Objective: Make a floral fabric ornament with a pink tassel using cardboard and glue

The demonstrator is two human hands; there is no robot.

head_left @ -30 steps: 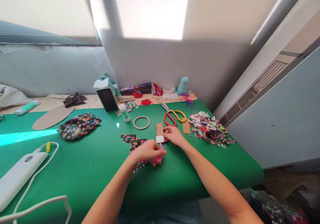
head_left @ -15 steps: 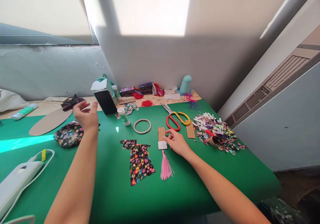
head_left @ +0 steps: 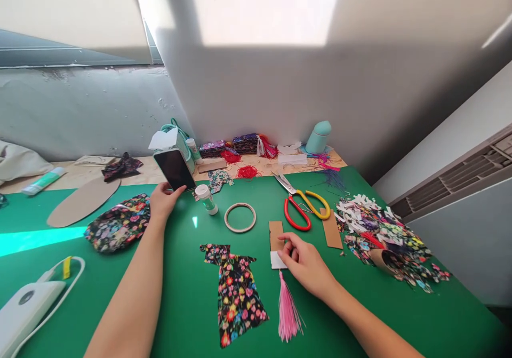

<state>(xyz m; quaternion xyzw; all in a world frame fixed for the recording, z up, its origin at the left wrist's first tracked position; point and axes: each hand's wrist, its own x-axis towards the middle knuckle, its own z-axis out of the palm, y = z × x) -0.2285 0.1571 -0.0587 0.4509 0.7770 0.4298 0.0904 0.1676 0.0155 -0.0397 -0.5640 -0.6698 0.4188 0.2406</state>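
Observation:
My left hand (head_left: pixel 163 204) is at the lower edge of a black smartphone (head_left: pixel 175 169), thumb along its bottom front and fingers at its side, closed on it. The phone leans upright against a mint-green holder. My right hand (head_left: pixel 306 262) hovers over or rests on a small cardboard strip (head_left: pixel 276 231) with a white band; thumb and index finger are apart. From the strip's lower end a pink tassel (head_left: pixel 288 312) lies on the green mat. Left of it lies a dress-shaped piece of floral black fabric (head_left: pixel 239 294).
Near my hands are a ring (head_left: pixel 226 216), a glue stick (head_left: pixel 207 200) and scissors (head_left: pixel 298 202) with red and yellow handles. Fabric scraps (head_left: pixel 390 240) are heaped at right. At left lie a floral fabric-covered oval (head_left: pixel 116 227), a cardboard oval (head_left: pixel 80 202) and a white device with a cable (head_left: pixel 34 307).
My left hand has come down from the air to the phone's lower edge. The right hand stays by the cardboard strip. The view has shifted slightly.

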